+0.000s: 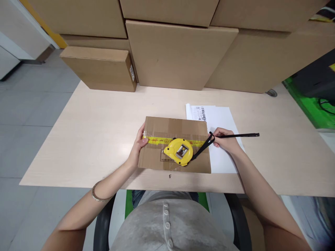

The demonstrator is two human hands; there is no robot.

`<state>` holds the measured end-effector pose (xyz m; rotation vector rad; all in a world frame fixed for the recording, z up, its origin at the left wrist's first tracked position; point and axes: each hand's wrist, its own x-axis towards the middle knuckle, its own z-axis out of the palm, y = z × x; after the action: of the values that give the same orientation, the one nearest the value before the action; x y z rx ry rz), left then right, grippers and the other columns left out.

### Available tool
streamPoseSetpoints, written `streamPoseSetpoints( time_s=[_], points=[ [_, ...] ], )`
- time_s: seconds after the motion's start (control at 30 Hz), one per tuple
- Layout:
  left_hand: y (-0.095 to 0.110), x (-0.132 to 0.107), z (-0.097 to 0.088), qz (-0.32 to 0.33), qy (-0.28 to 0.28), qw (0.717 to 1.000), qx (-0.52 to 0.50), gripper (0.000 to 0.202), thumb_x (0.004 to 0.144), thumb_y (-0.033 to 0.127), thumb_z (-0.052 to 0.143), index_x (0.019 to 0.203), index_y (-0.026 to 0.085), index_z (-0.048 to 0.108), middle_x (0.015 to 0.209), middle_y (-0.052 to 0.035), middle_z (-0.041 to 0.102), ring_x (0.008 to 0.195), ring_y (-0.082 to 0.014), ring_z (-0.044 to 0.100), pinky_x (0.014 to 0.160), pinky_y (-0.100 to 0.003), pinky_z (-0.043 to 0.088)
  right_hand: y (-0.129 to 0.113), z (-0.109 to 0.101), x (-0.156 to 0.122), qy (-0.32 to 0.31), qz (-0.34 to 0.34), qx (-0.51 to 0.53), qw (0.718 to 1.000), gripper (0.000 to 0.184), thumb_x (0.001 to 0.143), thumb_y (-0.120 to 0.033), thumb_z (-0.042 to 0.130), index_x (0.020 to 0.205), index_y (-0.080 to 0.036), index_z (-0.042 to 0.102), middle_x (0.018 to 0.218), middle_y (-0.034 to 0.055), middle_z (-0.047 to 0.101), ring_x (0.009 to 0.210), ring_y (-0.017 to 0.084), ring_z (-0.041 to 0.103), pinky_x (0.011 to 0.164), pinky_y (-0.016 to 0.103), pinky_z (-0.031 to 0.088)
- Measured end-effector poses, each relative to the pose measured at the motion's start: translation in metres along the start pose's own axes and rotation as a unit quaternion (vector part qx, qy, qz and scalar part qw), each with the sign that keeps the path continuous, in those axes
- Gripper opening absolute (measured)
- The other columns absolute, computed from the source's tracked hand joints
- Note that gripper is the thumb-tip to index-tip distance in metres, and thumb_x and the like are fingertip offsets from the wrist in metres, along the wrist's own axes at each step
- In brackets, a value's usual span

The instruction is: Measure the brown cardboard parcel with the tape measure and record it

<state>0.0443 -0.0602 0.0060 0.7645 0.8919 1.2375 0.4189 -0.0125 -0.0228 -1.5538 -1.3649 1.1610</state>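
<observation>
Head view: left hand point(137, 148) is gripping the box point(174, 127) by its left edge, thumb lying on top over the end of the yellow tape point(157, 140), other fingers going down the side and partly hidden. Right hand point(226, 140) is closing its fingers around the pen point(246, 135), just off the box's right edge, pen's long end pointing right. Tape measure point(180, 152) is lying flat on the box, right of its middle, nearer the front edge; its strap point(202, 150) is running out past the box's right edge to the right fingertips; cannot tell if they are pinching the loop. Box is sitting near the front of the table point(104, 122), a narrow strip separating it from the table's front edge, its right part covering some of the paper point(225, 160). Right forearm is crossing the paper's right edge. Big boxes point(175, 55) are walling off the back, small box point(104, 68) standing before them at back left. Room for moving: a broad stretch of tabletop is running from the left hand to the left edge, another from the pen to the right, a shallower band behind.
</observation>
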Motion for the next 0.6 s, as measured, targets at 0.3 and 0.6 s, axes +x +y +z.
streamPoseSetpoints(
  time_s=[0.3,0.6],
  points=[
    [0.006,-0.001,0.003,-0.008,0.001,1.000,0.005,0.068,0.082,0.047,0.071,0.148,0.036,0.057,0.163,-0.0002,0.053,0.157,-0.0395,0.039,0.129,-0.053,0.035,-0.009,0.001,-0.001,0.006,0.018,0.004,1.000,0.054,0.055,-0.058,0.099,0.054,-0.022,0.059,0.040,-0.0013,0.056,0.035,0.009,0.045,0.036,0.023,0.037],
    [0.009,-0.004,0.007,-0.008,0.005,1.000,0.020,0.069,0.084,0.049,0.070,0.150,0.035,0.056,0.168,0.0005,0.048,0.160,-0.0404,0.034,0.129,-0.054,0.035,-0.012,0.002,-0.002,0.012,0.023,0.003,1.000,0.054,0.054,-0.057,0.099,0.054,-0.022,0.059,0.041,-0.0011,0.056,0.036,0.010,0.047,0.036,0.023,0.038]
  ],
)
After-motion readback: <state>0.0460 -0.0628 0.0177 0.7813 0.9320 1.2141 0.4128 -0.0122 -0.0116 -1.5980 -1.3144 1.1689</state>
